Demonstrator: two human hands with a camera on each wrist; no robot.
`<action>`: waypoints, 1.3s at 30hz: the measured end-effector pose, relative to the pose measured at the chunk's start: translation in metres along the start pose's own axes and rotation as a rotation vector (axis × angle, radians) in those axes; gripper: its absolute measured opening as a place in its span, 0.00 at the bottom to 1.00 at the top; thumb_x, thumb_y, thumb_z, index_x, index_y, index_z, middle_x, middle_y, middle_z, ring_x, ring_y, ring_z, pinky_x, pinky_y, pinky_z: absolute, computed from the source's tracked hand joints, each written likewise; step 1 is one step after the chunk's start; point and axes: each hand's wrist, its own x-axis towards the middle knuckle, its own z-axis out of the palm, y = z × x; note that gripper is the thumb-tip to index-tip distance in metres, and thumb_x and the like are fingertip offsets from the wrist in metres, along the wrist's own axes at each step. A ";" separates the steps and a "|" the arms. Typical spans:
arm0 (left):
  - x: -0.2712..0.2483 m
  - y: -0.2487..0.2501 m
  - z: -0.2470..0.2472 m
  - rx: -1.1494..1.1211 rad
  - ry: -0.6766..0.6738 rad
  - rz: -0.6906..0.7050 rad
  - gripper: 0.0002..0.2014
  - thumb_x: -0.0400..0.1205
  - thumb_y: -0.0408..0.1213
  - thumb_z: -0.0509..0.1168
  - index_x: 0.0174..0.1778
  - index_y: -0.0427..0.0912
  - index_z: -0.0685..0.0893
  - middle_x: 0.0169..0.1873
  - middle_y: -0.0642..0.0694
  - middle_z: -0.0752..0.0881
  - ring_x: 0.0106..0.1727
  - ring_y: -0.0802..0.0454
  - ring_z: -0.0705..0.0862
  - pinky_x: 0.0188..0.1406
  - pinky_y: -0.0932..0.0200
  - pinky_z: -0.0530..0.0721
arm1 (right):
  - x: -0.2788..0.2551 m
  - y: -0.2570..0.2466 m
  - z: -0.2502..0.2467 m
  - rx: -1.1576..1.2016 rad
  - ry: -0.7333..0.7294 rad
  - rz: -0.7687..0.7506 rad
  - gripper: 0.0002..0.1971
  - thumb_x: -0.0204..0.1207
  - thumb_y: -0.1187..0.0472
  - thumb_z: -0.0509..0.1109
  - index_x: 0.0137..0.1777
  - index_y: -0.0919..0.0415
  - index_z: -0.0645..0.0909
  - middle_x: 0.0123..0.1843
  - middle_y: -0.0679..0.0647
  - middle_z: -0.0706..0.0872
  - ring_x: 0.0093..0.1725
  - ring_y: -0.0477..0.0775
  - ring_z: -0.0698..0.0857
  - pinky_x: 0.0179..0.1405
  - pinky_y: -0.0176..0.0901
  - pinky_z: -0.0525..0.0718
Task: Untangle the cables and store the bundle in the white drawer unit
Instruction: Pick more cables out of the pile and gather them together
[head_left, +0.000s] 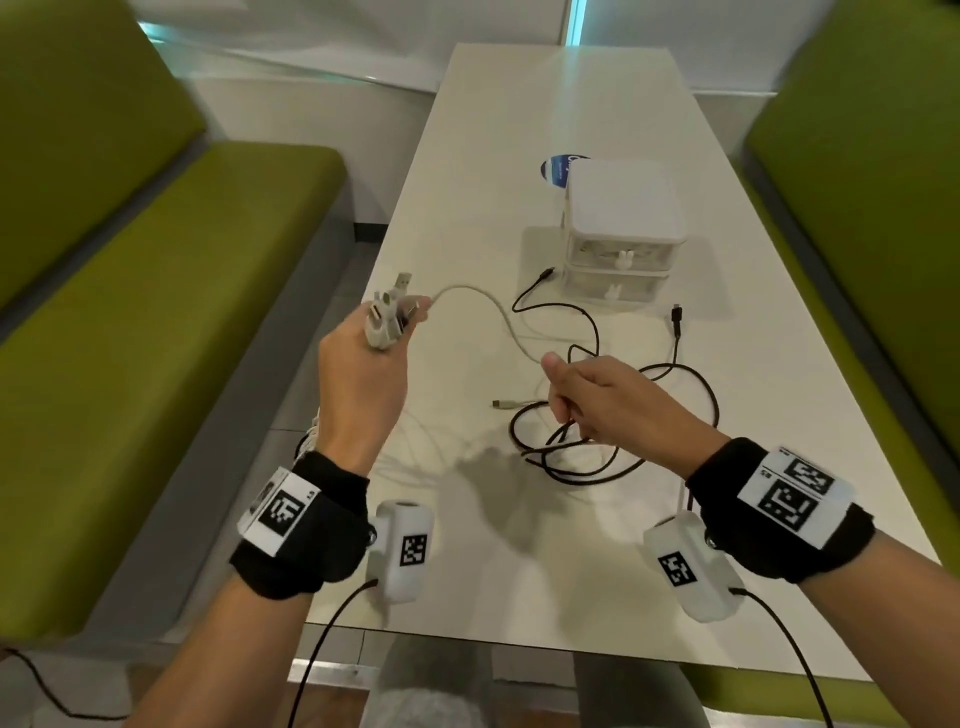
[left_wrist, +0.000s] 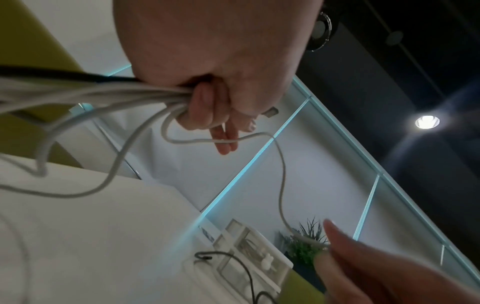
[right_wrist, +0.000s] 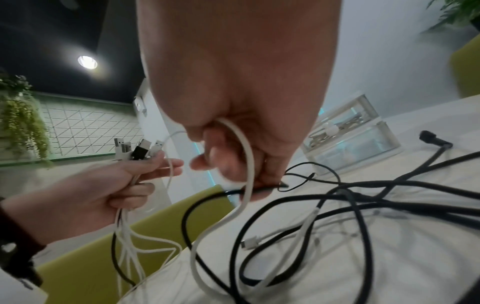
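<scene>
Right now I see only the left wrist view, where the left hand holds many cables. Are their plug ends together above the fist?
Observer: Yes. In the head view, the USB plugs stick up side by side out of the grip of the left hand.
Operator: Are all the plugs white?
Observer: No. The right wrist view shows one black plug among the pale ones.
Operator: What does the right hand hold?
Observer: The right hand pinches a white cable, and a black cable seems to be caught under its fingertips too.
</scene>
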 end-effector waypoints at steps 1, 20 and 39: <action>-0.005 0.002 0.002 -0.025 0.025 0.036 0.10 0.84 0.42 0.65 0.53 0.44 0.90 0.51 0.53 0.90 0.53 0.67 0.85 0.50 0.75 0.79 | -0.001 -0.002 0.001 -0.027 0.013 0.001 0.32 0.83 0.34 0.52 0.28 0.55 0.80 0.26 0.50 0.74 0.27 0.47 0.75 0.38 0.43 0.75; -0.041 -0.013 0.034 0.195 -0.491 0.240 0.12 0.80 0.31 0.65 0.50 0.48 0.92 0.33 0.55 0.90 0.34 0.61 0.85 0.37 0.59 0.83 | -0.007 -0.009 0.019 -0.440 -0.124 -0.123 0.15 0.86 0.55 0.58 0.40 0.54 0.82 0.39 0.48 0.87 0.37 0.48 0.84 0.41 0.45 0.80; -0.014 0.023 0.002 -0.224 -0.104 0.004 0.14 0.82 0.47 0.64 0.32 0.47 0.84 0.16 0.66 0.77 0.22 0.67 0.75 0.31 0.66 0.66 | 0.019 -0.039 -0.028 -0.306 -0.020 -0.232 0.16 0.82 0.46 0.66 0.33 0.49 0.78 0.35 0.46 0.89 0.39 0.47 0.86 0.41 0.44 0.80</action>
